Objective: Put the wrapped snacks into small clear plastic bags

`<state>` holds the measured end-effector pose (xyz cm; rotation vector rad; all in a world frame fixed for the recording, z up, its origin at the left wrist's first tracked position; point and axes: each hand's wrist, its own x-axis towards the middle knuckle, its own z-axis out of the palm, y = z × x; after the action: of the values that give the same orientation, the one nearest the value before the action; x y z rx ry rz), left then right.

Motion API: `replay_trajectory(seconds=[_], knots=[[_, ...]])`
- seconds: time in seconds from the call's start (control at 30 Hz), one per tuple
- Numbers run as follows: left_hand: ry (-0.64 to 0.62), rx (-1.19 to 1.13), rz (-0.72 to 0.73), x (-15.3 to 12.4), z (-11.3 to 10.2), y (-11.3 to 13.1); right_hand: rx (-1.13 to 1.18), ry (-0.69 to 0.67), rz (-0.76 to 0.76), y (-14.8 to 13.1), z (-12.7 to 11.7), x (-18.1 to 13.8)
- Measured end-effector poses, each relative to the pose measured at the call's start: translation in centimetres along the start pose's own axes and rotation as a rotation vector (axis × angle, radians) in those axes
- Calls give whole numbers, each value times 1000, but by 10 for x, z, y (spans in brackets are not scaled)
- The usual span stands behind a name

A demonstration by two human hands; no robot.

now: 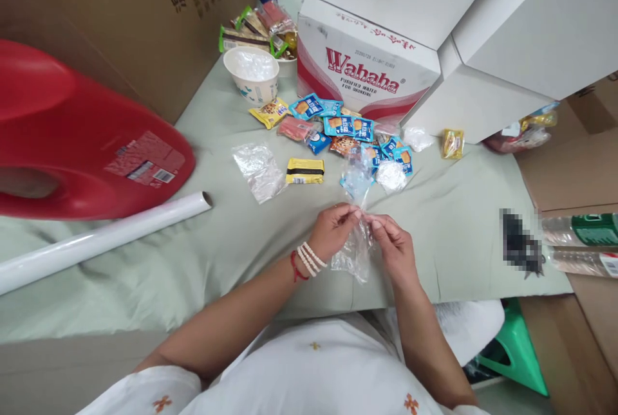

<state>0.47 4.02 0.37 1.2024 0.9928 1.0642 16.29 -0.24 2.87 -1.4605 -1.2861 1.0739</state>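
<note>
A clear plastic bag (pixel 355 259) is pinched between my two hands, bunched narrow where the fingertips meet. My left hand (pixel 334 228), with white beads and a red string at the wrist, is closed on it from the left. From the other side, the thumb and fingers of my right hand (pixel 393 244) grip the same spot. Part of the plastic spreads above the fingers, over a pile of small snack packets (pixel 348 127). Left of the hands lie a yellow packet (pixel 305 171) and a flat clear bag (pixel 259 172). A crumpled clear plastic piece (pixel 391 175) sits just beyond my right hand.
Paper bowls, one holding clear plastic (pixel 251 74) and one piled with snacks (pixel 253 30), stand at the back. A Wahaha carton (pixel 364 64) blocks the far side. At left are a red jug (pixel 87 138) and a white tube (pixel 106 238); bottles (pixel 586 231) lie right.
</note>
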Motion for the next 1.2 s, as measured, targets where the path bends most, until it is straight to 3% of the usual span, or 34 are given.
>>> replay_trajectory(seconds=[0.27, 0.4, 0.5, 0.6, 0.67, 0.73, 0.8, 0.87, 0.93, 1.0, 1.13, 1.2], knots=[[137, -578, -355, 13, -17, 6, 469, 344, 245, 16, -32, 11], [311, -543, -460, 22, -27, 1, 491, 417, 388, 32, -59, 9], [513, -300, -367, 24, -30, -3, 406, 419, 451, 42, -72, 0], [629, 92, -12, 16, -33, 3, 295, 377, 443, 46, -75, -8], [508, 335, 268, 7, -34, 12, 254, 351, 431, 45, -73, -11], [193, 508, 461, -2, -32, 20, 225, 333, 417, 44, -71, -12], [-131, 669, 471, -7, -27, 24, 178, 321, 405, 41, -72, -12], [-286, 884, 293, -8, -21, 23, 82, 258, 424, 38, -78, -11], [-287, 1074, 56, -5, -16, 19, -87, 124, 453, 32, -90, -7], [-277, 1162, -67, -3, -14, 17, -304, 26, 391, 23, -104, 1], [-292, 1195, 62, -9, -16, 25, -532, -27, 94, 5, -110, 29], [-239, 1189, 147, -15, -16, 31, -516, -114, 65, 1, -96, 45]])
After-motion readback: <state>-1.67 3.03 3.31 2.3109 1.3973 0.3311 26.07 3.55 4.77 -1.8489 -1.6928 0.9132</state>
